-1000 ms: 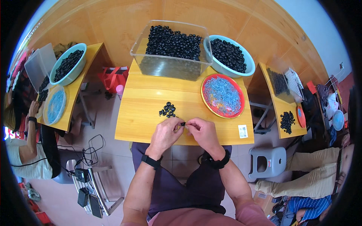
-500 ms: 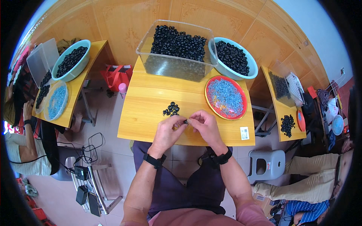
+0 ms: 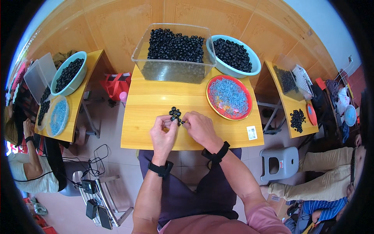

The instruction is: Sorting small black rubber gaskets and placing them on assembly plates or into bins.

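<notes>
Rings (image 3: 175, 112) lie just beyond your left hand (image 3: 163, 135) and right hand (image 3: 200, 128) (whether either is clamped, I can't tell).

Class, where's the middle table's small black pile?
In the head view, the pile lies left of centre, by the left hand, left of the red plate.

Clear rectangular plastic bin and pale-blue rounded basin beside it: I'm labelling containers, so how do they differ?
The clear bin is box-shaped; the pale-blue basin is rounded. The bin's walls are see-through; the basin's look opaque. Both hold many small black pieces.
</notes>
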`<state>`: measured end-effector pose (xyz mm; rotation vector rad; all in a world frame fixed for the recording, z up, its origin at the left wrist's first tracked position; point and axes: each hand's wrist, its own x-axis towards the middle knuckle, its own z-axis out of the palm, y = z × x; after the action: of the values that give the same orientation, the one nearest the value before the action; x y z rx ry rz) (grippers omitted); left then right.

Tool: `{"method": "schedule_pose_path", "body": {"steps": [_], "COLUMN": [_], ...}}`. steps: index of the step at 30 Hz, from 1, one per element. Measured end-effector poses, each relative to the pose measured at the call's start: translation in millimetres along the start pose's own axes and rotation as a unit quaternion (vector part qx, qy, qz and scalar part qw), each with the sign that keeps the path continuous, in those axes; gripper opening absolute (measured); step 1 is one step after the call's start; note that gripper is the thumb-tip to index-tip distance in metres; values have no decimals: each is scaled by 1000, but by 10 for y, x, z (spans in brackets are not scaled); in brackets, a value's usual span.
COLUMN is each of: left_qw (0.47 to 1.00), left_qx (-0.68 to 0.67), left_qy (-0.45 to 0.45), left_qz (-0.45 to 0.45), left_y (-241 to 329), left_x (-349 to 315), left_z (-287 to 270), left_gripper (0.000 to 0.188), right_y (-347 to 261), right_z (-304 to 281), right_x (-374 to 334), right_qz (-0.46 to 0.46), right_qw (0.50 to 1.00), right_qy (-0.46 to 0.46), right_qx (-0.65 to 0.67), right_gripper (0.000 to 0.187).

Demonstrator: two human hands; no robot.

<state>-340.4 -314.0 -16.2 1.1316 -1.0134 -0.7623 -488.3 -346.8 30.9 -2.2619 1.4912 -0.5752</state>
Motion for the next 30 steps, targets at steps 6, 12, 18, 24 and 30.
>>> {"method": "schedule_pose_path", "body": {"steps": [6,12,18,24,30], "left_qw": [982,970,970,966,966], "left_qx": [134,179,170,187,186], "left_qy": [-130,-165,-174,-179,-180], "left_qz": [-34,-14,-10,9,14], "left_y": [140,174,156,202,197], "left_x": [-33,-34,-39,-36,-40], "left_z": [3,2,7,5,8], "left_gripper": [16,15,16,16,17], "right_y": [153,130,147,93,56], "right_z": [-45,-110,-167,-196,-191], "right_x": [-38,-151,-233,-271,-293], "right_qz": [9,-26,-35,-107,-144], "right_qw": [992,985,985,984,985], "right_qy": [41,63,78,111,94], "right_qx": [118,156,150,88,9], "right_gripper": [10,11,14,14,13]}}
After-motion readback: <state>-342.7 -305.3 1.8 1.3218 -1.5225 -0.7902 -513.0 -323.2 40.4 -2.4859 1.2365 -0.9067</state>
